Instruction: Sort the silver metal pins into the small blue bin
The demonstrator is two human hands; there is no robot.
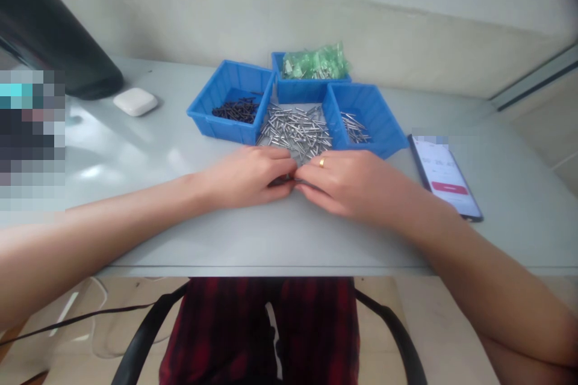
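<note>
My left hand [255, 174] and my right hand [345, 180], which wears a ring, meet above the table. Their fingers are closed in pinches, tip against tip. A thin grey sliver shows between them, too small to name. Just beyond the fingers lies a loose pile of silver metal pins [298, 126]. To its left stands a blue bin [226, 126] with dark, thin pieces [237, 109] inside. Another blue bin [383, 126], right of the pile, holds more silver pins [354, 127].
Behind the pile, a third blue bin [300, 91] contains a green plastic bag [318, 63]. A phone [445, 177] lies at the right. At the left are a white case [135, 101] and a dark cylinder [67, 30]. The table edge [271, 271] runs near my lap.
</note>
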